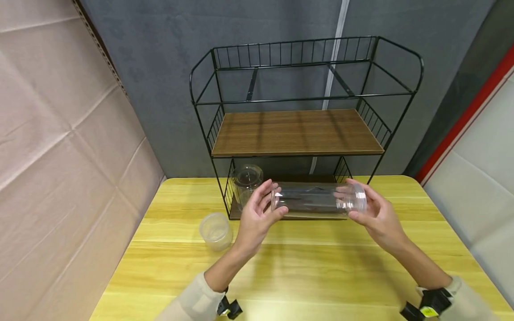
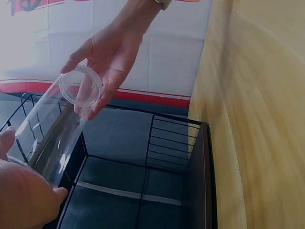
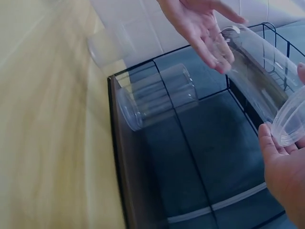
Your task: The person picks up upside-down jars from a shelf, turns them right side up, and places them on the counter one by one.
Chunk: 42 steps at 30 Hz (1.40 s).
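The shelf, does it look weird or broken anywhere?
Yes, the shelf has only bare bars on top, while the level below has a wooden board. Maybe a top board is missing. I see nothing broken.

Counted three clear vessels: long jar (image 1: 309, 198) at 4 o'clock from head-view centre, shelf jar (image 1: 247, 179) and tub (image 1: 217, 232) near 7. Hands (image 1: 257, 218): two; wrist cameras (image 1: 427, 305): two. Rack (image 1: 252, 84): one; brown boards (image 1: 297, 133): two.
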{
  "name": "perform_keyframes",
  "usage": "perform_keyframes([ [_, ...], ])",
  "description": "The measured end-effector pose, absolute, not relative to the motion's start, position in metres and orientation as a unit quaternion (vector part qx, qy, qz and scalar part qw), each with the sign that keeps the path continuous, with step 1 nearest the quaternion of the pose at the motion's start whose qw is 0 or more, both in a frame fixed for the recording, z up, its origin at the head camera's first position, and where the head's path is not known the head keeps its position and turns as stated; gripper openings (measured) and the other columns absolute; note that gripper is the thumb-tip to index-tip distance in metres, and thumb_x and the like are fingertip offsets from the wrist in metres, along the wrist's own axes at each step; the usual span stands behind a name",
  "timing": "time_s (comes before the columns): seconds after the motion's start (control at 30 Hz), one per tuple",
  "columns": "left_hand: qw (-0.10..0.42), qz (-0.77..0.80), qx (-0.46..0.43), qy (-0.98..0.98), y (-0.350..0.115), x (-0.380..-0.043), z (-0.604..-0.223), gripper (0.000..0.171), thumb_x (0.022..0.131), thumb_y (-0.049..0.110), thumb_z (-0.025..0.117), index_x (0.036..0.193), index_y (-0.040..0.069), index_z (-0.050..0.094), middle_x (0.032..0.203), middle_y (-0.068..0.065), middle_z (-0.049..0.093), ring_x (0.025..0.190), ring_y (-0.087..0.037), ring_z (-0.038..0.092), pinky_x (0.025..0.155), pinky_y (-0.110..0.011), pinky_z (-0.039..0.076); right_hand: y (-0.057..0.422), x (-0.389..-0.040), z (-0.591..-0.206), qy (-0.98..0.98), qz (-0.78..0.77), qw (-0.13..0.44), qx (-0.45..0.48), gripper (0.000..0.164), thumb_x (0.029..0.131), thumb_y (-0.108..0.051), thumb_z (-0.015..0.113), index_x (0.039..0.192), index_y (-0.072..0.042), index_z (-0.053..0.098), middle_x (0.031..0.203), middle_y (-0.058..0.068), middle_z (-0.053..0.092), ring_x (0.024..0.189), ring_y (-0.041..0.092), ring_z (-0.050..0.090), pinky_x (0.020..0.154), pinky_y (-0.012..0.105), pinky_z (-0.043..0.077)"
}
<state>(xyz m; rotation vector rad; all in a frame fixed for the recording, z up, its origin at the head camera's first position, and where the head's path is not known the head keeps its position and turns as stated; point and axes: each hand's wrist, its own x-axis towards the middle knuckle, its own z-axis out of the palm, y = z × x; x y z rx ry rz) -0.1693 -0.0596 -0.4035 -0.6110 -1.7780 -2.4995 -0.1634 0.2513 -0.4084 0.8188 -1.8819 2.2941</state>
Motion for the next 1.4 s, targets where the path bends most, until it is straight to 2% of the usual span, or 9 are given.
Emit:
perform_keyframes([
  [0.23,0.121,-0.748,-0.219,-0.615,-0.079,-0.169,-0.392,0.103,0.086,0.039,0.089,0.163,0.001,0.032,0.16,-0.014,0.045,0.153,-0.032,0.04,0.125,-0.032,0.034,0.265,-0.165,-0.392,-0.708,0.658,0.076,0.246,0.073,0.092,0.024,0.062,0.159,0.003,0.042,0.141,-0.001,0.066,0.118,0.009,0.07,0.092,0.02,0.059],
  [0.47,0.312,-0.703,-0.241,-0.592,-0.102,-0.174,-0.372,0.089,0.092,0.023,0.086,0.16,-0.004,0.035,0.162,-0.022,0.041,0.153,-0.033,0.039,0.129,-0.042,0.029,0.277,-0.17,-0.382,-0.72,0.641,0.064,0.258,0.076,0.091,0.024,0.063,0.16,0.001,0.041,0.143,-0.001,0.064,0.122,0.007,0.067,0.09,0.018,0.059],
  [0.57,0.354,-0.678,-0.228,-0.602,-0.115,-0.18,-0.361,0.089,0.091,0.019,0.086,0.162,0.0,0.034,0.166,-0.019,0.037,0.156,-0.029,0.034,0.131,-0.042,0.024,0.282,-0.172,-0.377,-0.742,0.615,0.066,0.257,0.078,0.09,0.023,0.065,0.16,-0.001,0.041,0.145,-0.004,0.063,0.126,0.004,0.065,0.092,0.016,0.058],
  [0.67,0.352,-0.661,-0.208,-0.63,-0.128,-0.189,-0.35,0.093,0.091,0.01,0.084,0.165,0.003,0.028,0.17,-0.009,0.033,0.159,-0.022,0.029,0.132,-0.038,0.02,0.286,-0.172,-0.373,-0.765,0.586,0.071,0.257,0.08,0.089,0.022,0.067,0.16,-0.001,0.041,0.144,-0.006,0.064,0.127,0.002,0.064,0.093,0.015,0.057],
  [0.8,0.308,-0.648,-0.182,-0.672,-0.144,-0.203,-0.339,0.097,0.092,0.002,0.08,0.168,0.006,0.02,0.173,0.003,0.029,0.16,-0.012,0.026,0.131,-0.032,0.02,0.291,-0.172,-0.367,-0.801,0.54,0.079,0.245,0.082,0.089,0.018,0.071,0.161,-0.006,0.042,0.146,-0.012,0.06,0.121,0.001,0.065,0.085,0.014,0.058],
  [0.93,0.256,-0.641,-0.173,-0.702,-0.153,-0.217,-0.331,0.098,0.094,0.007,0.08,0.17,0.01,0.018,0.174,0.002,0.026,0.16,-0.01,0.024,0.13,-0.028,0.022,0.294,-0.171,-0.365,-0.833,0.499,0.089,0.222,0.084,0.088,0.013,0.076,0.161,-0.01,0.045,0.149,-0.016,0.053,0.109,0.001,0.066,0.075,0.015,0.056],
  [1.1,0.221,-0.631,-0.172,-0.723,-0.154,-0.231,-0.326,0.1,0.094,0.016,0.082,0.17,0.014,0.017,0.174,0.005,0.024,0.161,-0.008,0.019,0.13,-0.028,0.021,0.298,-0.172,-0.367,-0.847,0.475,0.094,0.219,0.085,0.083,0.01,0.082,0.159,-0.012,0.049,0.139,-0.011,0.059,0.099,0.006,0.066,0.072,0.016,0.055],
  [1.23,0.209,-0.622,-0.165,-0.736,-0.154,-0.238,-0.321,0.102,0.093,0.021,0.083,0.17,0.016,0.017,0.174,0.008,0.023,0.161,-0.008,0.018,0.131,-0.031,0.021,0.3,-0.172,-0.368,-0.856,0.454,0.091,0.228,0.086,0.081,0.007,0.086,0.158,-0.012,0.051,0.131,-0.008,0.062,0.097,0.007,0.067,0.076,0.014,0.055],
  [1.4,0.203,-0.592,-0.153,-0.765,-0.156,-0.243,-0.316,0.104,0.091,0.031,0.086,0.17,0.02,0.019,0.175,0.008,0.023,0.16,-0.01,0.019,0.132,-0.037,0.02,0.304,-0.171,-0.37,-0.87,0.423,0.077,0.242,0.086,0.081,0.001,0.089,0.158,-0.01,0.051,0.131,-0.012,0.061,0.103,0.002,0.067,0.085,0.01,0.053],
])
